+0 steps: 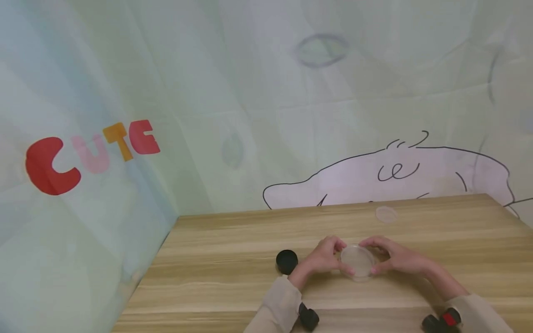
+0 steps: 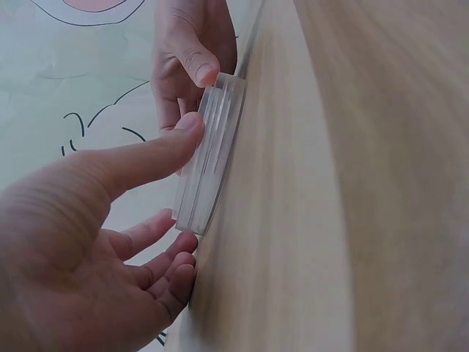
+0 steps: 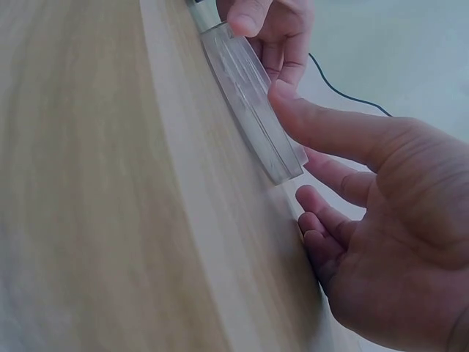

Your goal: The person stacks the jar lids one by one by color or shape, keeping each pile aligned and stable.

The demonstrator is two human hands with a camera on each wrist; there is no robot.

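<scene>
A shallow, round, clear petri dish [image 1: 358, 262] lies near the front of the wooden table, between both hands. My left hand [image 1: 325, 255] grips its left side, thumb at the near edge and fingers at the far one. On the opposite side, my right hand [image 1: 397, 257] holds the rim in the same way. From the side, the left wrist view shows the petri dish [image 2: 212, 158] with layered, translucent walls, close over the tabletop. Both thumbs press its upper edge in the right wrist view, where the petri dish [image 3: 253, 106] looks slightly tilted.
A round black cap-like piece [image 1: 287, 262] sits just left of my left wrist. Farther back lies a thin clear disc [image 1: 386, 214]. The wooden table [image 1: 216, 263] ends against a pale printed curtain [image 1: 233, 92] bearing a cartoon outline and coloured letters.
</scene>
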